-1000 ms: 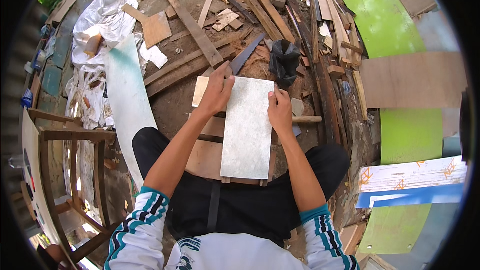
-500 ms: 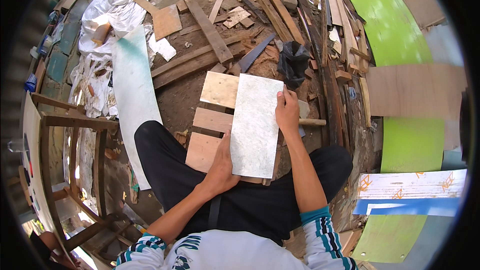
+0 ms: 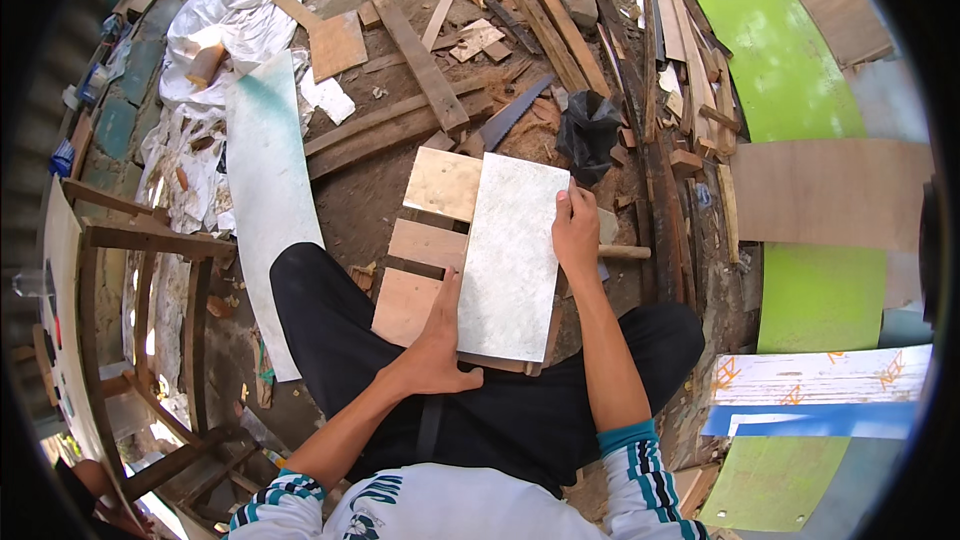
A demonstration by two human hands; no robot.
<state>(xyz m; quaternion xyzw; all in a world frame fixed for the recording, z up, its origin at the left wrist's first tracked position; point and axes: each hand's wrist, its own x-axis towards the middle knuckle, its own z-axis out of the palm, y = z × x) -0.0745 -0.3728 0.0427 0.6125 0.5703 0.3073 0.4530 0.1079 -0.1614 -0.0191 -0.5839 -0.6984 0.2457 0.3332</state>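
Observation:
A white rectangular panel [image 3: 512,255] with a mottled surface lies over a slatted wooden piece in front of my lap. My right hand [image 3: 576,230] grips the panel's upper right edge, thumb on top and fingers partly hidden. Along its lower left edge rests my left hand [image 3: 436,340], fingers stretched out flat and thumb spread away near the bottom corner. Left of the panel show several wooden slats: a pale one [image 3: 442,183], a middle one [image 3: 425,244] and a lower one [image 3: 402,306], with gaps between. A wooden handle [image 3: 624,252] sticks out at the right.
Beyond lie a handsaw [image 3: 516,114], a black plastic bag [image 3: 588,132] and scattered planks [image 3: 410,48]. A long pale sheet [image 3: 268,220] lies to the left, beside a wooden frame [image 3: 165,238]. Green panels [image 3: 785,60] stretch along the right.
My left hand has slid slightly down and left, and its thumb now stands apart from the fingers. The white panel has shifted a little toward the slats. My right hand keeps its grip.

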